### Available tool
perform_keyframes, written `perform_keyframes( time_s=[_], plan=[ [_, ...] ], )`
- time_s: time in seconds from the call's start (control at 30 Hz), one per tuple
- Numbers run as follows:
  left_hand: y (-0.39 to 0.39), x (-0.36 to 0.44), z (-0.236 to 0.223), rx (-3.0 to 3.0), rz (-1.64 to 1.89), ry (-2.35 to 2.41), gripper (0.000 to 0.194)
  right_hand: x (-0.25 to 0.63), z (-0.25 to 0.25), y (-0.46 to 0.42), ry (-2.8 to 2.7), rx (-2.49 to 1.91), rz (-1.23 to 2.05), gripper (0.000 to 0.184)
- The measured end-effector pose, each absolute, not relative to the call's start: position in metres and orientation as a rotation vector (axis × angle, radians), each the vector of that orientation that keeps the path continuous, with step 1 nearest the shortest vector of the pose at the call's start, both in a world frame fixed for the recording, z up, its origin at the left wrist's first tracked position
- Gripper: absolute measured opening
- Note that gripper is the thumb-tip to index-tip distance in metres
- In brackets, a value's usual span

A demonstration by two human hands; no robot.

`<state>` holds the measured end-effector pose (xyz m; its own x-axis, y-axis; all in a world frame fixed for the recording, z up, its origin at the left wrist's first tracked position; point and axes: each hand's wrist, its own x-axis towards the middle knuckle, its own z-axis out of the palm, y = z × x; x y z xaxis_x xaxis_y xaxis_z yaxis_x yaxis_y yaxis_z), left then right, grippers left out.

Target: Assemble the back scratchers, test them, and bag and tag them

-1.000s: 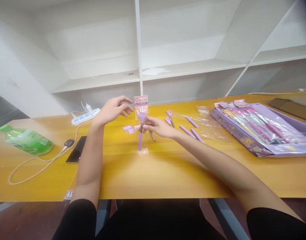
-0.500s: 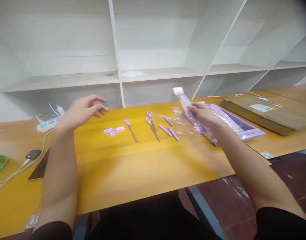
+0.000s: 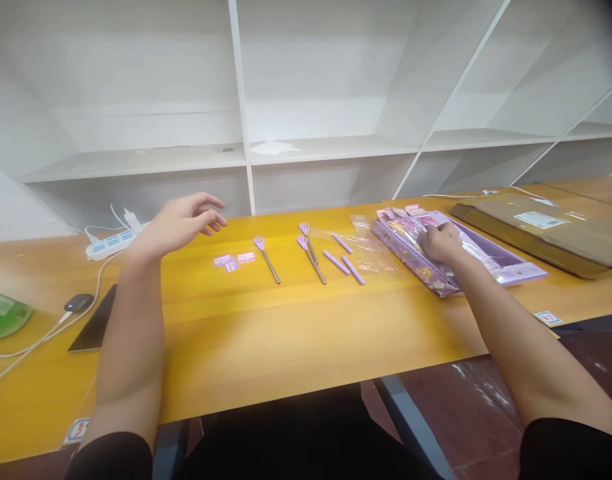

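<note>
My right hand (image 3: 440, 241) rests, fingers curled down, on the cellophane-wrapped packets (image 3: 411, 230) stacked in the purple box (image 3: 516, 272) at the right of the yellow table (image 3: 286, 333); I cannot tell whether they pinch 1. My left hand (image 3: 179, 221) hovers empty, fingers loosely spread, above the table near the small pink labels (image 3: 233, 261). I judge the packets light, limp and slippery, best taken at the stiff card header; 3 loose fork heads (image 3: 306, 243) lie between the hands.
</note>
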<state>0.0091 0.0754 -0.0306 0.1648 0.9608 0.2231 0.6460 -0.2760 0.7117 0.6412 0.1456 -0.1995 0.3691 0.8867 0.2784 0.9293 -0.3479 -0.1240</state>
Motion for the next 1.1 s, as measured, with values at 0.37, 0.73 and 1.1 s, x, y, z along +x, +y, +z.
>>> perform_keyframes(
  time_s=[0.37, 0.73, 1.1],
  plan=[
    [0.075, 0.017, -0.034, 2.034, 0.950, 1.519, 0.028, 0.529, -0.151, 0.157, -2.026, -2.075, -0.072, 0.035],
    [0.080, 0.018, -0.039, 2.068, 0.930, 1.484, 0.028, 0.307, -0.176, 0.140, -2.557, -1.772, 0.176, 0.052],
    [0.081, 0.025, -0.043, 2.073, 0.885, 1.480, 0.026, 0.245, -0.184, 0.145, -2.575, -1.768, 0.456, 0.037]
  ],
)
